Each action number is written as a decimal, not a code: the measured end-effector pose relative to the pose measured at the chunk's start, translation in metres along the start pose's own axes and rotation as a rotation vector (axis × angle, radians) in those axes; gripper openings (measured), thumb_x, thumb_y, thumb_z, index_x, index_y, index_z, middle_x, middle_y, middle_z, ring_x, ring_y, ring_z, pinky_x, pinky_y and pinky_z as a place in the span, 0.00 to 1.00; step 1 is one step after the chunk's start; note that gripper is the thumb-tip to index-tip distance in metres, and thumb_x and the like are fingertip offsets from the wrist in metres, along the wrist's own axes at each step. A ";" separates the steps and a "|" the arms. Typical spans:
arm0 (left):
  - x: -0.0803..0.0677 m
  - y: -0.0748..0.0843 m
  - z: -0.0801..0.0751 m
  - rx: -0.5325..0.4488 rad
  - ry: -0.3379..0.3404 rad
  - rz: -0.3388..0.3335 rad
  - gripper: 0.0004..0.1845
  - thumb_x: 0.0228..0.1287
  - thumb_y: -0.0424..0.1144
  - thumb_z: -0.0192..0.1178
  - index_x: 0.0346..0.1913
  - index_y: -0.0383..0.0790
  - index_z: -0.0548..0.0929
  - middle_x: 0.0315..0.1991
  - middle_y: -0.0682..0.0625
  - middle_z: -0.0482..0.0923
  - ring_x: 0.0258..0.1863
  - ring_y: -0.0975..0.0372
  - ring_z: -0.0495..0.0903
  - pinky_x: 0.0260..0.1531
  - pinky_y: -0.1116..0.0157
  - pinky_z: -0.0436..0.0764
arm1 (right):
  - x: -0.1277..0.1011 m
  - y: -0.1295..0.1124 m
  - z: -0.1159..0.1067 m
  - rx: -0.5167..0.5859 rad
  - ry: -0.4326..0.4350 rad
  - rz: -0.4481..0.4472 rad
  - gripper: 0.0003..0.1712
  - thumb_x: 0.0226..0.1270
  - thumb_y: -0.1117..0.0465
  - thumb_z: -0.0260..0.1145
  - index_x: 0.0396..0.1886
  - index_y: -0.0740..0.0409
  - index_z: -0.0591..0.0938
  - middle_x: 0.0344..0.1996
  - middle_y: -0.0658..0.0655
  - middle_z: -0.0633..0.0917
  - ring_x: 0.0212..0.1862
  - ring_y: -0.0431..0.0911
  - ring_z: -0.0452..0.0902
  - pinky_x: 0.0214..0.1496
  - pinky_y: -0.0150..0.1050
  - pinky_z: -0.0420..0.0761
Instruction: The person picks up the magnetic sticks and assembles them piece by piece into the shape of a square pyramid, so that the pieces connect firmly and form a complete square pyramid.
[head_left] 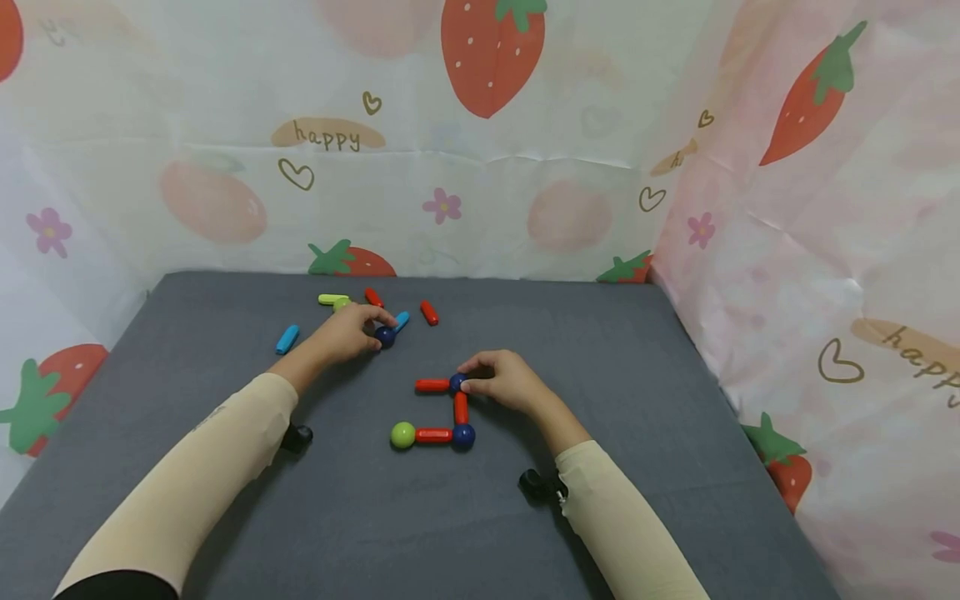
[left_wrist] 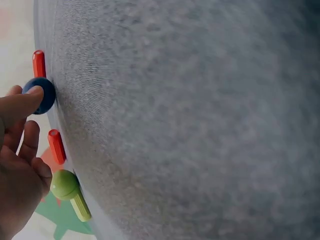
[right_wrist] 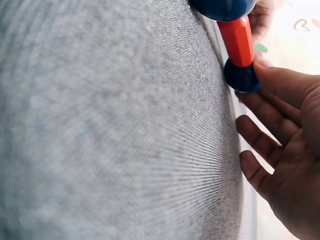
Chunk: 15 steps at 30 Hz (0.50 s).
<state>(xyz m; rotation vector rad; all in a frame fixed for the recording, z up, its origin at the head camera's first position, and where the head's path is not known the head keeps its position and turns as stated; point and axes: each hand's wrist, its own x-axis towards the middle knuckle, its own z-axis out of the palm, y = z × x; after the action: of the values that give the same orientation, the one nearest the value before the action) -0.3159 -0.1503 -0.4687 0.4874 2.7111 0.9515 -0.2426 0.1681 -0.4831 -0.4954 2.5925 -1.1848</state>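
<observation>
Green ball (head_left: pixel 341 303) partly behind left hand (head_left: pixel 347 332)

Head view looks forward, down; close, sideways wrist views share its tabletop (head_left: pixel 360 521).

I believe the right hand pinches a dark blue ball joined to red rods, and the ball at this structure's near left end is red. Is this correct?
Not red: the head view shows a light green ball at the near left end. The right hand does pinch a dark blue ball.
</observation>
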 end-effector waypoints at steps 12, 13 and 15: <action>-0.001 -0.001 0.002 -0.055 -0.039 0.026 0.19 0.68 0.35 0.68 0.61 0.42 0.83 0.62 0.41 0.79 0.60 0.48 0.75 0.61 0.47 0.75 | 0.000 0.000 -0.001 -0.004 0.006 0.003 0.11 0.67 0.53 0.74 0.49 0.43 0.89 0.46 0.47 0.87 0.45 0.46 0.78 0.43 0.39 0.80; -0.001 -0.001 0.003 -0.061 -0.036 0.024 0.19 0.68 0.36 0.68 0.61 0.42 0.83 0.62 0.41 0.79 0.61 0.48 0.75 0.62 0.47 0.75 | 0.000 0.000 0.000 -0.006 0.006 0.003 0.11 0.67 0.53 0.74 0.49 0.43 0.89 0.46 0.47 0.87 0.45 0.46 0.78 0.44 0.39 0.80; -0.002 -0.002 0.003 -0.071 -0.026 0.016 0.19 0.68 0.36 0.69 0.60 0.42 0.84 0.61 0.41 0.80 0.60 0.48 0.76 0.61 0.47 0.75 | 0.000 0.000 0.000 -0.009 0.006 0.001 0.11 0.67 0.53 0.74 0.49 0.43 0.89 0.46 0.47 0.87 0.46 0.46 0.77 0.45 0.39 0.79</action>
<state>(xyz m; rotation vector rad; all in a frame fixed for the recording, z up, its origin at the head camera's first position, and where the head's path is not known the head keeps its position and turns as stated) -0.3134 -0.1508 -0.4721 0.5045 2.6440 1.0348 -0.2424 0.1680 -0.4828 -0.4935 2.6037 -1.1764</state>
